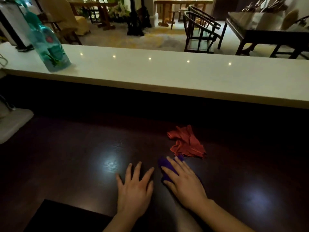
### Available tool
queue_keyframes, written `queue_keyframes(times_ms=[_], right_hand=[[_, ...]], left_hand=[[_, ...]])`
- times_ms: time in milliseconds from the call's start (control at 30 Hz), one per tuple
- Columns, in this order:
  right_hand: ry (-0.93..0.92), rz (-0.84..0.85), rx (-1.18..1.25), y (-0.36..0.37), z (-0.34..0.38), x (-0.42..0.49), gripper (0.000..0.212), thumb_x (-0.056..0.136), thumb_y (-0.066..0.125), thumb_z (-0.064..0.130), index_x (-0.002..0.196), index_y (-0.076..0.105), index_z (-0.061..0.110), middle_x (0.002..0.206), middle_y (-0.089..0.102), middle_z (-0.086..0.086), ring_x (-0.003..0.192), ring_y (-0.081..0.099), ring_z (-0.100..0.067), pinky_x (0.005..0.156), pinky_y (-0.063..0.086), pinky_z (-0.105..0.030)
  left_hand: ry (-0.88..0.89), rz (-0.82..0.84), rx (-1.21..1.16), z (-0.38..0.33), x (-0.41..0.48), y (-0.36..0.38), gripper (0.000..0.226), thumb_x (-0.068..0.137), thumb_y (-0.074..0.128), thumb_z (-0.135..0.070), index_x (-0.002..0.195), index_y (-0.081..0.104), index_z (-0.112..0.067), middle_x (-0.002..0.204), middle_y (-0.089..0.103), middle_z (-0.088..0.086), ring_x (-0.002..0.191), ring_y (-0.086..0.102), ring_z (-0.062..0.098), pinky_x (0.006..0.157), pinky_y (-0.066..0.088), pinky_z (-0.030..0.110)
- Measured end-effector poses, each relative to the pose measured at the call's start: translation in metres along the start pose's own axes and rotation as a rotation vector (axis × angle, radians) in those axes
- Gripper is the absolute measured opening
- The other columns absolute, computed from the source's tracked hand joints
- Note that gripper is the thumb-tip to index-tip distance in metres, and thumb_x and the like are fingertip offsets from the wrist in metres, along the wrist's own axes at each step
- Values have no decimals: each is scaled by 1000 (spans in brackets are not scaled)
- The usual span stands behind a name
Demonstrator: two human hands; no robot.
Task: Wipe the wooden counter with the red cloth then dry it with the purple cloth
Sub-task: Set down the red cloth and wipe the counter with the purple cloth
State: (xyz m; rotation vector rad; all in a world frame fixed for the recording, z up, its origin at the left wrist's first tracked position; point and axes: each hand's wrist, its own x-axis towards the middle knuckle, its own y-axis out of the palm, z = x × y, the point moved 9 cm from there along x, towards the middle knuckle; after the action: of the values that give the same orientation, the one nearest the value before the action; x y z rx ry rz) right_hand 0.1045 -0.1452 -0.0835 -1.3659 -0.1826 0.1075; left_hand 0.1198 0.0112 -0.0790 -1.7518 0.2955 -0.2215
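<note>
Both hands lie flat, fingers spread: left hand [133,190] on bare counter [66,156], right hand [184,181] pressing purple cloth [164,164]. Red cloth [187,143] lies aside, so drying seems underway; next, sweeping strokes.

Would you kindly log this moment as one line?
stage: drying | right hand: flat on purple cloth | left hand: flat on wooden counter | red cloth: set aside
</note>
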Motion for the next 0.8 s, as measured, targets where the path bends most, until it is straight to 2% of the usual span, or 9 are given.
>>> queue_keyframes(times_ms=[133,233,433,533,600,667,733,800], right_hand=[[33,14,30,15,4,40,54,95,41,52,144,40,30,160,23,0,148,16,-25,120,8,-41],[35,-28,21,15,10,67,53,92,48,50,140,46,27,158,29,-4,146,24,-27,116,15,-41],[-28,-52,54,21,11,106,54,90,54,47,139,47,24,160,23,-4,146,22,-27,114,28,-42],[-35,-42,64,18,14,124,54,89,57,46,138,50,23,158,28,-6,144,28,-29,115,29,-41],[-29,-38,65,17,13,130,53,89,56,47,137,52,23,156,32,-6,142,32,-30,114,29,-41],[-38,-33,67,17,11,130,53,89,57,49,135,53,25,154,36,-7,140,35,-31,112,32,-42],[-44,24,68,19,9,130,56,90,51,55,140,48,28,157,30,-5,142,30,-30,115,26,-41],[-58,116,27,22,10,133,63,90,39,63,145,36,35,161,17,-3,145,19,-28,118,17,-39]], left_hand=[[16,53,68,38,3,1,50,88,36,-56,134,52,-46,144,52,6,134,45,32,101,29,74],[3,75,88,43,4,1,50,87,37,-57,134,51,-48,144,52,5,134,46,34,100,31,74],[-175,14,69,60,3,-11,48,86,40,-54,131,56,-46,139,56,4,130,51,26,97,34,72],[-258,-1,52,67,-1,-18,48,84,41,-54,127,59,-45,137,58,4,126,55,26,95,36,71],[-308,-29,13,73,0,-18,45,86,46,-52,128,60,-41,140,56,6,130,50,25,99,35,68],[-361,-40,-54,80,-1,-17,45,91,51,-50,135,53,-40,149,45,5,140,37,22,110,26,63],[-385,-12,-75,88,1,-16,49,94,42,-54,141,40,-45,156,32,-1,145,24,16,115,20,52],[-423,-3,-123,98,3,-23,51,94,31,-59,144,28,-49,156,28,-4,143,23,15,112,26,44]])
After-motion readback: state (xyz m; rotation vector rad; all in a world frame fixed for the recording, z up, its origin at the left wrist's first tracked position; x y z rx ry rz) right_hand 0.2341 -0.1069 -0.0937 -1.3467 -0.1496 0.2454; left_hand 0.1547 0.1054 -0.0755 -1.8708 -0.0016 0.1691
